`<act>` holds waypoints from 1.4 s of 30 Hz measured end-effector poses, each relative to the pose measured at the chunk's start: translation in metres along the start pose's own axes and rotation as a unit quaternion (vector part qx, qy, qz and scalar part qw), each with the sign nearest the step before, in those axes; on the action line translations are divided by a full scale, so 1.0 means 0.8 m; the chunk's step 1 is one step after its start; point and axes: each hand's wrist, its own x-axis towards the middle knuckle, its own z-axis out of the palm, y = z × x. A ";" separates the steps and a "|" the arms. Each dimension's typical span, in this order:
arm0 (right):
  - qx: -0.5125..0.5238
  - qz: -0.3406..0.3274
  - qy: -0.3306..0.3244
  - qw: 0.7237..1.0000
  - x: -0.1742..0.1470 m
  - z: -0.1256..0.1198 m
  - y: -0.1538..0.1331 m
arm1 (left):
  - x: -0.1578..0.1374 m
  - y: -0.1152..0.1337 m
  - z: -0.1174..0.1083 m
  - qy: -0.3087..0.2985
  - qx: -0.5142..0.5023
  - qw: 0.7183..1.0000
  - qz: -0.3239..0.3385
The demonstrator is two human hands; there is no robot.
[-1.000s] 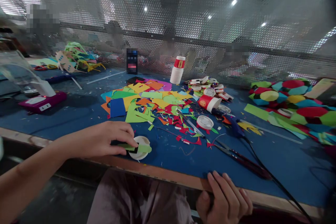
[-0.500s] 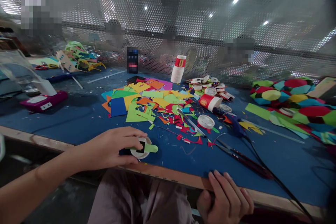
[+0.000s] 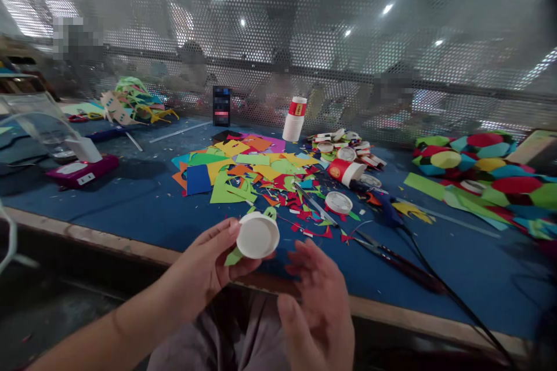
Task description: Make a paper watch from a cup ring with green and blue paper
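Note:
My left hand [image 3: 204,264] grips a cut-off paper cup base [image 3: 257,237] by its edge, tilted so that its round white inside faces me. Green paper strips [image 3: 234,257] stick out from behind it at the lower left and the top. To the right of the cup base, my right hand [image 3: 319,301] is raised, somewhat blurred, with fingers apart and nothing in it. Both hands are over the front edge of the blue table [image 3: 143,208]. The back of the cup base is hidden.
Coloured paper scraps [image 3: 243,171] cover the middle. Behind them stand stacked paper cups [image 3: 295,122] and a phone [image 3: 221,107]. To the right lie scissors [image 3: 400,264], a corded blue glue gun [image 3: 389,208] and another cup base [image 3: 338,203]. A purple device [image 3: 82,171] sits left.
My left hand has lifted the cup base off the table and turned it so its inside faces me. My right hand has risen from the table edge and come left towards it.

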 end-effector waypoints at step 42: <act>0.163 0.194 -0.106 0.961 0.030 0.007 -0.048 | -0.024 -0.030 0.004 -0.062 -0.152 0.986 -0.011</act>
